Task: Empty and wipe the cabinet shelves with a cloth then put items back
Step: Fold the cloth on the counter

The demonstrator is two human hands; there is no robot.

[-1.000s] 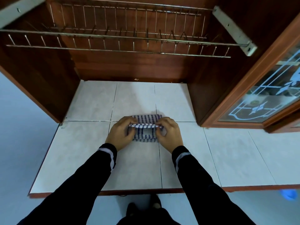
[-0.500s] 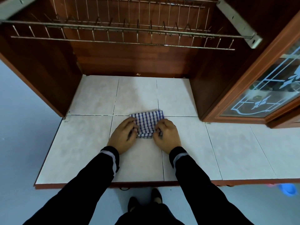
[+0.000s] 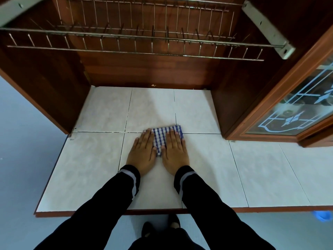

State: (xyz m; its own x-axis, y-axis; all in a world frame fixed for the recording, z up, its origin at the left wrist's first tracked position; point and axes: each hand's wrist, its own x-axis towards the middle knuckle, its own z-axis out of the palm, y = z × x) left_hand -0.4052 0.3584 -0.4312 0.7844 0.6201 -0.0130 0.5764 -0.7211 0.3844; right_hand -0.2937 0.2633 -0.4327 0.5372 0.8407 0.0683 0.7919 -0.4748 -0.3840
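Left hand [image 3: 144, 150] and right hand [image 3: 175, 152] flattened onto cloth [image 3: 161, 138].

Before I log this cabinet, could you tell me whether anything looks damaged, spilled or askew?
Only a small pale mark, perhaps a chip, at the dark back panel's lower edge. The folded checked cloth lies flat; nothing spilled.

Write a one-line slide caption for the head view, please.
Left hand and right hand press a folded checked cloth flat on the tiled counter beneath a wire rack.

Both hands [image 3: 159, 150] flat on folded checked cloth [image 3: 162, 138], tiled counter [image 3: 90, 168].
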